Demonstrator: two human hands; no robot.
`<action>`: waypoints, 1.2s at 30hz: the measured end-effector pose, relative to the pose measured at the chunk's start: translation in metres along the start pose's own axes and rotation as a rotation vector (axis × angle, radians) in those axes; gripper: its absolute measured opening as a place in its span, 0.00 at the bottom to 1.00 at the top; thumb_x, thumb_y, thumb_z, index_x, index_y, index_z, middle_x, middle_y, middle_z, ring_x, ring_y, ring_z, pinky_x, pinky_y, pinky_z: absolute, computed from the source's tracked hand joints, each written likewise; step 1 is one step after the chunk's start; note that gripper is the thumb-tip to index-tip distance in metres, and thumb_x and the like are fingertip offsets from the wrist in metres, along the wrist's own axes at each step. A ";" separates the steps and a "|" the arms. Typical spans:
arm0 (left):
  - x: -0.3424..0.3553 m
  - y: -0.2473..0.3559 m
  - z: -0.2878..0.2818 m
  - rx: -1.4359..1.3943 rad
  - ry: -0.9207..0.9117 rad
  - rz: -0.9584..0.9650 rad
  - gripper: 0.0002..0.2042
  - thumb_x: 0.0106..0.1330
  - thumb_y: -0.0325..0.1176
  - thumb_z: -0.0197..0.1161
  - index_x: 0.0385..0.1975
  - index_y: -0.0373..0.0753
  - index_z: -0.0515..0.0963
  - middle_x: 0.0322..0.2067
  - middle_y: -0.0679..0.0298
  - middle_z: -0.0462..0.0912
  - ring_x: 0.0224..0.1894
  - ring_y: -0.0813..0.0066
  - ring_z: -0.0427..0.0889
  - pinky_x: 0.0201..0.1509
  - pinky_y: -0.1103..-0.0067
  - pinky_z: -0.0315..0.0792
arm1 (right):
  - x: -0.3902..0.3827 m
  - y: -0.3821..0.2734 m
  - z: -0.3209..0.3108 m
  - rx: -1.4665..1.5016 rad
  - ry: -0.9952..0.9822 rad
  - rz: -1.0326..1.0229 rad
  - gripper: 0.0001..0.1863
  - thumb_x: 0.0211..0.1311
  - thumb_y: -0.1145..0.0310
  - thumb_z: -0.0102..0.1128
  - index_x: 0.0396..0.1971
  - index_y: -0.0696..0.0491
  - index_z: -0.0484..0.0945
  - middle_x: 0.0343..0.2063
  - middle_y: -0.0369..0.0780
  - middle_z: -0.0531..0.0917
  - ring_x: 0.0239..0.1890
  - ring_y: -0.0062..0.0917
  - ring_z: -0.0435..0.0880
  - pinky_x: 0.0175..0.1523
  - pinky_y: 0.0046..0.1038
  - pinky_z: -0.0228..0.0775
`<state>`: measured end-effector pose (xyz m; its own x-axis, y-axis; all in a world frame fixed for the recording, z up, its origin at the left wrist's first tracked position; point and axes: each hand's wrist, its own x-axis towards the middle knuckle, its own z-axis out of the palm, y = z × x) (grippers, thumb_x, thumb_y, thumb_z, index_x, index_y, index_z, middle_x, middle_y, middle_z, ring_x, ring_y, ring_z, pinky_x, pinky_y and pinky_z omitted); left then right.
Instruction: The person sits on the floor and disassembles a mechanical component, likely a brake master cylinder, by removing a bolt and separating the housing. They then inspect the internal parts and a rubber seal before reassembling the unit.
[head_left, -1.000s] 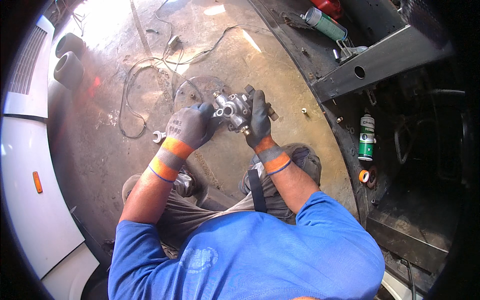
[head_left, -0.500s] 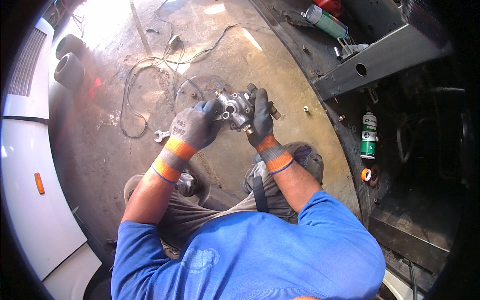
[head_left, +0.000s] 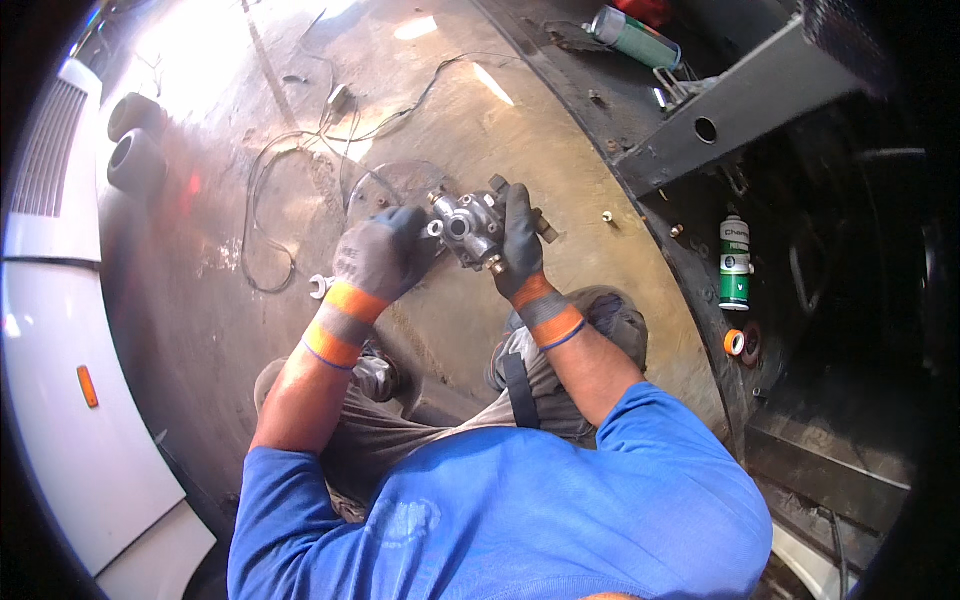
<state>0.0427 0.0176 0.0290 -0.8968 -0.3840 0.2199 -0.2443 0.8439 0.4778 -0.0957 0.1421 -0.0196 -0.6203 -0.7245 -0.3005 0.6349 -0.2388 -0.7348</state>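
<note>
My right hand (head_left: 520,240), in a grey and orange work glove, is wrapped round a silver metal valve body (head_left: 474,222) with several ports and brass-coloured fittings. The part is held up over the floor between my knees. My left hand (head_left: 385,250), gloved alike, is closed round a combination wrench (head_left: 321,287). The wrench's open end sticks out on the left, past the wrist. Its ring end shows beyond the fingers, close beside the valve body's left side; whether they touch I cannot tell. The glove hides the middle of the wrench.
A thin cable (head_left: 250,215) lies looped on the concrete floor ahead. A white vehicle panel (head_left: 85,370) stands at the left, near two grey plastic containers (head_left: 136,162). On the right, a green and white spray can (head_left: 735,262) and an orange tape roll (head_left: 734,343) sit by a dark metal frame (head_left: 730,100).
The wrench's ring end has shifted slightly left, off the valve body's near port. My right hand keeps its hold on the valve body. The whole view has turned a little.
</note>
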 end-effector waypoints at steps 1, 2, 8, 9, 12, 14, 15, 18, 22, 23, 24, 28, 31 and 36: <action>0.003 0.001 -0.003 -0.011 0.068 -0.008 0.07 0.62 0.36 0.61 0.35 0.41 0.76 0.30 0.51 0.80 0.34 0.47 0.81 0.34 0.58 0.73 | 0.001 -0.001 -0.001 -0.017 0.023 -0.012 0.37 0.74 0.41 0.38 0.67 0.57 0.59 0.56 0.42 0.75 0.54 0.25 0.78 0.58 0.27 0.73; 0.007 -0.001 -0.007 -0.096 0.124 -0.053 0.07 0.63 0.36 0.60 0.35 0.41 0.77 0.30 0.51 0.80 0.34 0.48 0.81 0.35 0.60 0.73 | 0.002 -0.002 -0.003 -0.032 0.047 -0.027 0.37 0.73 0.41 0.38 0.67 0.57 0.58 0.56 0.42 0.75 0.54 0.25 0.78 0.57 0.27 0.73; 0.081 0.011 -0.001 -0.325 -0.038 -0.234 0.12 0.66 0.40 0.58 0.38 0.36 0.78 0.28 0.51 0.81 0.32 0.59 0.83 0.38 0.69 0.74 | 0.011 0.000 -0.026 0.160 0.108 0.094 0.32 0.75 0.44 0.38 0.67 0.53 0.61 0.55 0.40 0.76 0.52 0.24 0.78 0.57 0.27 0.72; 0.111 0.022 0.008 -0.212 -0.145 -0.198 0.14 0.66 0.41 0.57 0.37 0.36 0.78 0.28 0.52 0.81 0.31 0.61 0.83 0.37 0.68 0.74 | 0.016 0.005 -0.038 0.187 0.128 0.113 0.32 0.75 0.45 0.38 0.66 0.53 0.62 0.54 0.39 0.76 0.52 0.23 0.78 0.57 0.27 0.72; 0.191 0.032 0.055 -0.364 -0.462 -0.141 0.16 0.68 0.42 0.59 0.36 0.31 0.77 0.25 0.63 0.80 0.26 0.76 0.79 0.27 0.77 0.74 | 0.031 0.026 -0.047 0.022 0.076 0.041 0.28 0.75 0.47 0.38 0.62 0.53 0.68 0.49 0.36 0.78 0.49 0.21 0.78 0.55 0.27 0.73; 0.232 0.048 0.089 -0.541 -0.526 -0.180 0.15 0.67 0.41 0.59 0.37 0.32 0.78 0.27 0.61 0.82 0.26 0.72 0.82 0.26 0.76 0.74 | 0.050 0.055 -0.063 -0.113 0.030 -0.046 0.27 0.74 0.47 0.38 0.60 0.52 0.69 0.47 0.36 0.78 0.47 0.20 0.78 0.52 0.25 0.72; 0.246 0.046 0.103 -0.709 -0.501 -0.187 0.15 0.66 0.41 0.60 0.38 0.33 0.78 0.29 0.59 0.83 0.26 0.70 0.83 0.25 0.76 0.73 | 0.056 0.067 -0.061 -0.154 0.025 -0.050 0.27 0.74 0.47 0.38 0.59 0.52 0.69 0.45 0.36 0.78 0.46 0.19 0.78 0.50 0.25 0.72; 0.266 0.067 0.103 -0.738 -0.472 -0.360 0.22 0.64 0.49 0.63 0.47 0.35 0.78 0.36 0.57 0.84 0.27 0.69 0.84 0.22 0.78 0.68 | 0.046 0.071 -0.061 -0.311 0.104 -0.043 0.22 0.75 0.49 0.39 0.53 0.50 0.71 0.41 0.35 0.77 0.42 0.17 0.76 0.47 0.25 0.70; 0.244 0.039 0.083 -0.783 -0.293 -0.392 0.25 0.64 0.52 0.62 0.52 0.38 0.76 0.36 0.61 0.84 0.26 0.74 0.83 0.21 0.81 0.63 | 0.058 0.074 -0.061 -0.304 0.045 -0.155 0.21 0.75 0.50 0.39 0.49 0.51 0.72 0.40 0.34 0.76 0.42 0.16 0.74 0.48 0.24 0.70; 0.230 0.041 0.065 -0.777 -0.274 -0.372 0.23 0.65 0.50 0.60 0.51 0.39 0.76 0.35 0.63 0.84 0.27 0.75 0.82 0.21 0.82 0.63 | 0.060 0.077 -0.077 -0.478 0.073 -0.255 0.22 0.75 0.49 0.39 0.49 0.51 0.73 0.40 0.33 0.76 0.43 0.15 0.74 0.49 0.24 0.70; 0.206 0.034 0.041 -0.808 -0.235 -0.342 0.22 0.65 0.48 0.60 0.48 0.36 0.77 0.35 0.61 0.83 0.28 0.74 0.82 0.26 0.80 0.69 | 0.058 0.076 -0.074 -0.489 0.072 -0.251 0.21 0.75 0.52 0.38 0.52 0.52 0.71 0.42 0.36 0.76 0.45 0.17 0.75 0.49 0.25 0.70; 0.100 0.010 -0.006 -0.790 -0.176 -0.424 0.15 0.69 0.42 0.57 0.39 0.34 0.80 0.32 0.63 0.82 0.28 0.78 0.80 0.33 0.81 0.73 | 0.068 0.074 -0.076 -0.454 0.025 -0.204 0.21 0.76 0.67 0.37 0.63 0.57 0.64 0.55 0.44 0.74 0.53 0.24 0.75 0.55 0.26 0.70; 0.036 0.006 -0.017 -0.812 -0.171 -0.511 0.11 0.70 0.37 0.60 0.35 0.33 0.79 0.29 0.65 0.82 0.29 0.79 0.80 0.34 0.82 0.74 | 0.078 0.092 -0.082 -0.278 -0.007 -0.204 0.21 0.78 0.63 0.36 0.63 0.57 0.65 0.57 0.41 0.75 0.55 0.22 0.75 0.57 0.25 0.70; -0.010 -0.016 -0.014 -0.361 0.045 -0.186 0.08 0.69 0.30 0.60 0.40 0.33 0.79 0.32 0.64 0.81 0.30 0.82 0.78 0.34 0.82 0.72 | 0.019 0.023 -0.015 -0.306 0.038 0.007 0.26 0.76 0.49 0.39 0.57 0.55 0.73 0.48 0.38 0.80 0.47 0.22 0.77 0.53 0.26 0.71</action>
<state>0.0608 0.0023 0.0309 -0.8305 -0.5406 0.1341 -0.2488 0.5756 0.7789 -0.1003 0.1326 -0.0516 -0.6367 -0.6996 -0.3242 0.4745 -0.0241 -0.8799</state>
